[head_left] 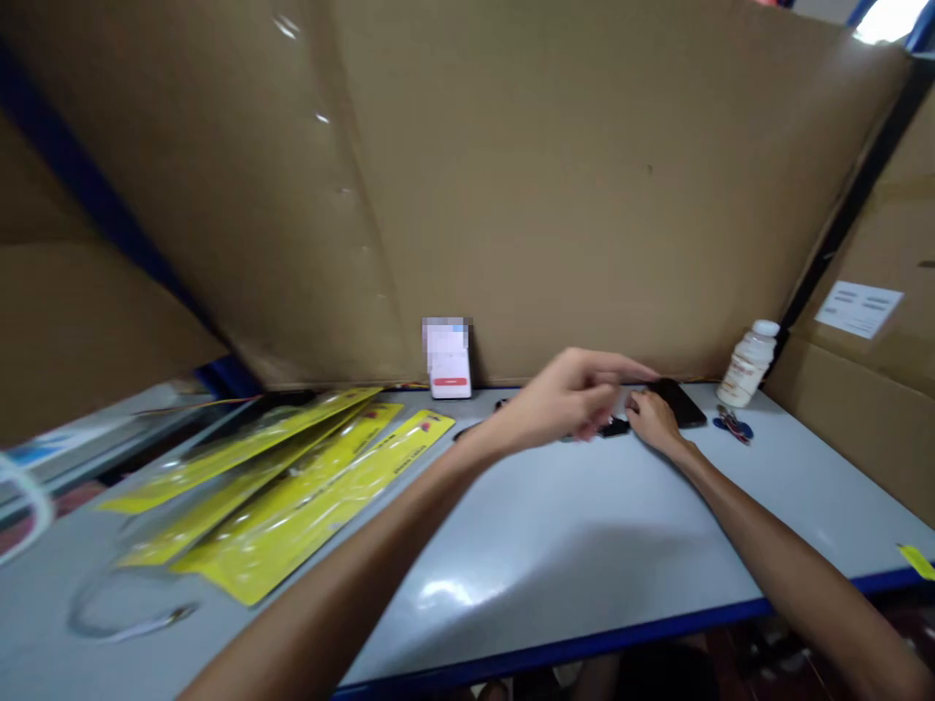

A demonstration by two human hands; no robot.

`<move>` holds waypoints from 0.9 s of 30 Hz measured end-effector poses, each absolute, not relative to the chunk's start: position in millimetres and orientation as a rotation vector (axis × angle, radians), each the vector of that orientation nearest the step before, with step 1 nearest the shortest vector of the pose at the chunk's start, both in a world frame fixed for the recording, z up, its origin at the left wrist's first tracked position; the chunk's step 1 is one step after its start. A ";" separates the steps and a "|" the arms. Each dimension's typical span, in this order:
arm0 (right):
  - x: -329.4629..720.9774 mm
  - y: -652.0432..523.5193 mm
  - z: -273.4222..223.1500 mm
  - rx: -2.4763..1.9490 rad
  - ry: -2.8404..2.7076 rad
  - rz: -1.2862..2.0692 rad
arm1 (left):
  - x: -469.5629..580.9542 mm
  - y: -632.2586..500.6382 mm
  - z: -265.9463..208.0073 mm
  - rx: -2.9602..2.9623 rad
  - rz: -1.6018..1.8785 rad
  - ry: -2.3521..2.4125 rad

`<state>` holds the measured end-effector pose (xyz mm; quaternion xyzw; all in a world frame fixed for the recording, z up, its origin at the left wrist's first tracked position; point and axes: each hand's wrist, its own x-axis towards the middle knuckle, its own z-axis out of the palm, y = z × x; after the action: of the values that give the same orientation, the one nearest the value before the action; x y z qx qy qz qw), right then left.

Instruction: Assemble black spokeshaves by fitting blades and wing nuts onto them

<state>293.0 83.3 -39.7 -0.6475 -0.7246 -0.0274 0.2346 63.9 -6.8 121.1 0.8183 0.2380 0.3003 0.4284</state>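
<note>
The left hand (566, 397) hangs blurred over the rear of the desk (555, 565), its index finger stretched out toward three o'clock and the others curled; I cannot tell whether it grips anything. The right hand (655, 421) is low at the desk, its fingers bent at its ten o'clock beside a small dark item (615, 426); whether they pinch something is unclear. That item lies between the two hands, and a flat black slab (679, 404) is just beside the right hand, at its two o'clock.

Fine fingertip work of this kind seems best done with the right forearm steady and the left wrist raised, so that neither hand covers the small piece. A slower left hand would probably place its fingers more surely.

A lit phone (448, 360) leans on the cardboard wall (555, 175), between the left hand's nine and ten o'clock. Yellow-backed packs (365, 487) fan out toward eight o'clock, with a pale cable (138, 628) beyond them. The white-capped bottle (748, 365) stands at the right hand's two o'clock, near a small bundle of wires (732, 425) at three. The cardboard wall limits reach toward twelve; the left forearm hides part of the desk.
</note>
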 end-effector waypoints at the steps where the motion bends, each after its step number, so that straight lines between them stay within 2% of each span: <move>1: 294.8 84.3 -40.3 -1.814 -1.988 -0.083 | 53.0 4.5 112.2 2.079 0.775 0.734; 4: 297.9 85.8 -42.7 -1.872 -2.001 -0.077 | 25.0 41.4 75.4 2.295 0.731 1.219; 9: 293.2 84.4 -42.7 -1.900 -2.017 -0.070 | 4.2 67.2 15.1 2.642 0.211 1.749; 14: 290.8 83.9 -43.6 -1.901 -2.031 -0.075 | 12.0 60.7 -9.0 2.834 0.003 1.715; 21: 290.9 83.6 -42.6 -1.903 -2.048 -0.070 | 19.2 60.7 -22.8 2.936 0.103 1.716; 27: 281.1 70.2 -25.2 -1.851 -2.064 -0.139 | 18.7 58.9 -28.5 2.759 0.138 1.793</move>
<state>281.1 70.2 -25.2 -0.6558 -0.7311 -0.0492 0.1819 18.7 58.9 -28.5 0.8353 0.5429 0.0417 -0.0757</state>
